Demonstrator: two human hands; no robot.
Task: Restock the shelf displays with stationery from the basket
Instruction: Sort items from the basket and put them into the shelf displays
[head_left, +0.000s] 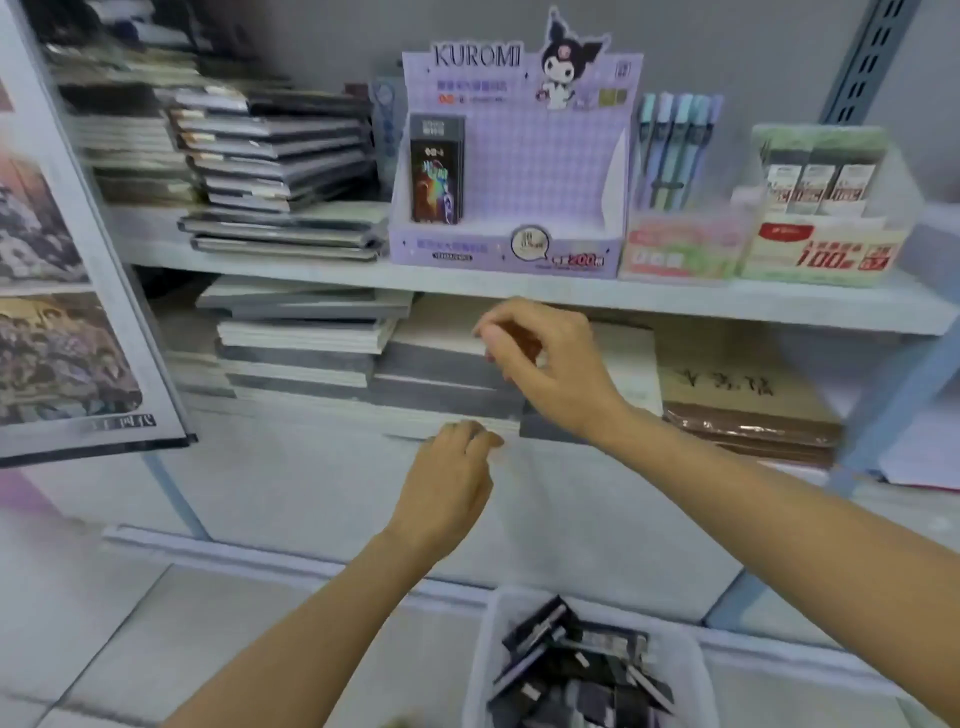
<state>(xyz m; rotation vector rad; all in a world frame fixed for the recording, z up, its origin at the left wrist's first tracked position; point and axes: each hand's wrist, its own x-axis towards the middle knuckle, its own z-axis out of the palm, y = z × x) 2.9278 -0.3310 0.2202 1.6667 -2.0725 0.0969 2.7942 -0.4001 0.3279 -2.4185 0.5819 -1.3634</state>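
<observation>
The basket (479, 654) sits at 6 o'clock, low in the view. It is white and full of dark packs (576, 670) lying in a heap.

The left hand (447, 483) is just above it, toward 12 o'clock. The arm comes up from 7 o'clock. The back of the hand faces up and the fingers are curled into a loose fist. Nothing shows in it. The knuckles are close to the front edge of the low pile of books (447, 389) on the bottom shelf.

The right hand (545, 364) is higher, a bit to 1 o'clock of the left one. Its arm comes in from 4 o'clock. The wrist bends down, and the fingers curl toward the thumb like a pinch. The hand is blurry, so I cannot tell if it holds something.

At 12 o'clock, on the top shelf (311, 267), stands a purple box (519, 171) with KUROMI on it. One dark pack (436, 171) stands upright in its left side.

At 1 o'clock of the box are pens (675, 145), standing up. At 2 o'clock is a green box (821, 208).

At 10 o'clock more books (275, 150) are stacked flat. A poster (52, 312) hangs at 9 o'clock. Brown pads (743, 400) lie at 3 o'clock.
</observation>
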